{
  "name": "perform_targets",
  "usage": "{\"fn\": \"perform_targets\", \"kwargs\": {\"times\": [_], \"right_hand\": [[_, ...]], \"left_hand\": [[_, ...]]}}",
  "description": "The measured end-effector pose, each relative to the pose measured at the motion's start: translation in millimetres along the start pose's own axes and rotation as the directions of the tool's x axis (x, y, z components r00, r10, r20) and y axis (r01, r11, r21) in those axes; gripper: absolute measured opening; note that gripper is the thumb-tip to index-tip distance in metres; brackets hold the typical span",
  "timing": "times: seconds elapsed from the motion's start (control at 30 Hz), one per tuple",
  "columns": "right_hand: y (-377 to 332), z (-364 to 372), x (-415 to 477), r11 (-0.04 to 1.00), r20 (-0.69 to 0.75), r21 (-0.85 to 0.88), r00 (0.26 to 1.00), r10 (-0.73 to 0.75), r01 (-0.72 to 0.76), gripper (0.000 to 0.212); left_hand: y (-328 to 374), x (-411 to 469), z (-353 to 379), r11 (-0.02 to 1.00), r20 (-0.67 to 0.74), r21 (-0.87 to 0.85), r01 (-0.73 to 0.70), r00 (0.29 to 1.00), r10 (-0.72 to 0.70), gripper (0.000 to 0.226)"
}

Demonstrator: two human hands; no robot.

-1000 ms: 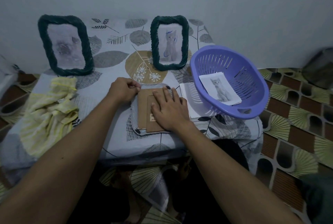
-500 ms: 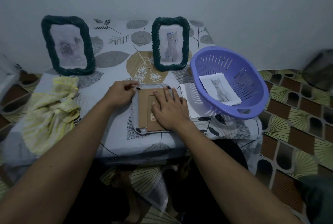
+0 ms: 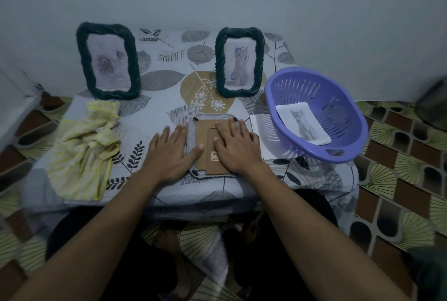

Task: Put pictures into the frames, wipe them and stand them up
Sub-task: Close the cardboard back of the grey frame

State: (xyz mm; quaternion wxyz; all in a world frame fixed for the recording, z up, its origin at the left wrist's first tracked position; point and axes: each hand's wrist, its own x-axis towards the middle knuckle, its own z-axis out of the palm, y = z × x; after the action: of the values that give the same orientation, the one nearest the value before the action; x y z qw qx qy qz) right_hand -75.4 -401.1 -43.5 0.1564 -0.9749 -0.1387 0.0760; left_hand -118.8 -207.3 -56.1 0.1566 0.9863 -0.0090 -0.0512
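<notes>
Near table point(image 3: 154, 112) front edge | left hand point(image 3: 169, 153) spread flat on frame point(image 3: 203, 131) | right hand point(image 3: 238, 148) same

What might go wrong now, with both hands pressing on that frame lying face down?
The purple basket sits tilted near the right edge of the table, close to the right hand; a bump might tip it off. Lifting the face-down frame might knock the standing cat frame just behind it. If its black tabs are not closed, the back could drop out; I cannot tell.
</notes>
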Motion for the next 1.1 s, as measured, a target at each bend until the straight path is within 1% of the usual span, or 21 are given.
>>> {"fn": "perform_targets", "kwargs": {"times": [0.07,0.13,0.33,0.4,0.43,0.47,0.53,0.6,0.7,0.83,0.97,1.1], "right_hand": [[-0.1,-0.8,-0.1,1.0,0.002,-0.006,1.0,0.003,-0.003,0.057],[-0.2,-0.9,0.2,1.0,0.006,-0.002,1.0,0.007,-0.007,0.056],[0.9,-1.8,2.6,1.0,0.061,0.009,0.998,0.011,-0.011,0.057],[2.5,-4.6,4.2,0.999,0.087,0.052,0.996,0.008,-0.012,0.055],[3.5,-5.9,5.2,0.995,0.078,0.098,0.997,0.004,-0.012,0.052],[4.4,-7.0,6.0,0.988,0.042,0.156,0.999,0.003,-0.009,0.049],[5.9,-8.3,7.1,0.961,-0.088,0.278,0.996,0.027,-0.002,0.044],[7.0,-8.7,7.1,0.948,-0.201,0.317,0.977,0.067,0.001,0.044],[8.1,-7.3,8.1,0.979,-0.26,0.191,0.958,0.12,-0.07,0.048],[3.6,-5.3,8.8,0.984,-0.299,0.014,0.939,0.172,-0.176,0.044],[3.5,-2.7,7.6,0.978,-0.361,-0.1,0.922,0.137,-0.185,0.039],[2.2,-2.2,7.4,0.975,-0.361,-0.12,0.923,0.134,-0.188,0.038]], "left_hand": [[0.4,0.0,1.4,0.999,0.004,0.049,0.01,1.0,-0.01,0.107],[1.7,-1.0,2.6,0.996,0.001,0.088,0.007,1.0,-0.007,0.112],[1.1,-1.2,3.1,0.996,-0.024,0.092,0.008,1.0,-0.005,0.114],[1.8,-1.0,2.9,0.996,-0.036,0.09,0.01,0.999,-0.007,0.114],[2.1,-1.2,2.5,0.996,-0.04,0.089,0.01,0.999,-0.007,0.114],[2.4,-1.3,2.0,0.996,-0.043,0.087,0.011,0.999,-0.007,0.115],[2.7,-1.8,1.2,0.996,-0.048,0.083,0.011,0.999,-0.007,0.116],[2.8,-2.2,0.8,0.997,-0.051,0.075,0.011,0.999,-0.007,0.116],[3.1,-2.5,0.3,0.997,-0.052,0.073,0.014,0.999,-0.01,0.117],[2.5,-1.6,1.0,0.997,-0.042,0.074,0.017,0.999,-0.014,0.115],[1.8,-1.1,1.8,0.997,-0.044,0.077,0.013,0.999,-0.01,0.114],[2.0,-1.8,1.5,0.997,-0.047,0.075,0.009,0.999,-0.005,0.115]]}}
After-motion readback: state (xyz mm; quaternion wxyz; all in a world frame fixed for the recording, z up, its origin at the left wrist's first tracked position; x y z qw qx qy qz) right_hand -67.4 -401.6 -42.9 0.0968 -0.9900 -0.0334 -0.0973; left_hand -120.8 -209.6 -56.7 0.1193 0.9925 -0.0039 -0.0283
